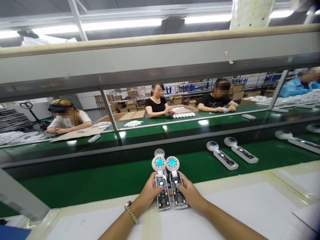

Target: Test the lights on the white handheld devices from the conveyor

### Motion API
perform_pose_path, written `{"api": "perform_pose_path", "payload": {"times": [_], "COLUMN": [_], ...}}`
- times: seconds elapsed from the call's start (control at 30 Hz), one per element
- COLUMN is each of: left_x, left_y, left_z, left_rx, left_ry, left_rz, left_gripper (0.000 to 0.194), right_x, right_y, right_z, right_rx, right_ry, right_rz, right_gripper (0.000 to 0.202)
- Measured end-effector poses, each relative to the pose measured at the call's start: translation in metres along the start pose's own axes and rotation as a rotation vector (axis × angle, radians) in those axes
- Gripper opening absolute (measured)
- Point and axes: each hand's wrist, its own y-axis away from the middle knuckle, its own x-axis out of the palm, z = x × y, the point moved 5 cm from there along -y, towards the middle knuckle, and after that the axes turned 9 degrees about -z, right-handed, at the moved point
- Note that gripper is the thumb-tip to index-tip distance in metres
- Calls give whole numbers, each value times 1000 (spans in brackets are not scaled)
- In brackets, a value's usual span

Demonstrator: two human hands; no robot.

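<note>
My left hand [149,190] is closed around a white handheld fan [163,200] with a small round head, a turquoise centre and a clear body showing its circuit board. My right hand [190,192] grips a matching fan [180,200] close beside it. Each thumb presses on the front of its fan, near a lit white spot. Both fans are upright, heads pointing away from me. Just behind them the round head of another fan [159,152] shows on the green belt; the rest of it is mostly hidden.
On the green conveyor belt [75,186] to the right lie several more fans [226,159]. A pale worktop [100,223] runs along my side. Across a metal frame, several people sit at another green belt with small white parts [133,123] and cardboard. A shelf beam [150,60] crosses overhead.
</note>
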Motion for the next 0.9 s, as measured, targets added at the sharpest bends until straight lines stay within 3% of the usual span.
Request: {"api": "perform_pose_path", "payload": {"times": [0.43,0.9], "left_x": [3,-2], "left_y": [0,-1], "left_z": [0,2], "left_rx": [8,-34], "left_ry": [22,18], "left_rz": [45,11], "left_gripper": [58,56], "right_x": [-6,-4], "right_y": [-4,-2], "right_z": [-14,-6], "right_rx": [-55,-68], "right_ry": [-18,29], "right_rz": [12,35], "right_gripper": [56,53]}}
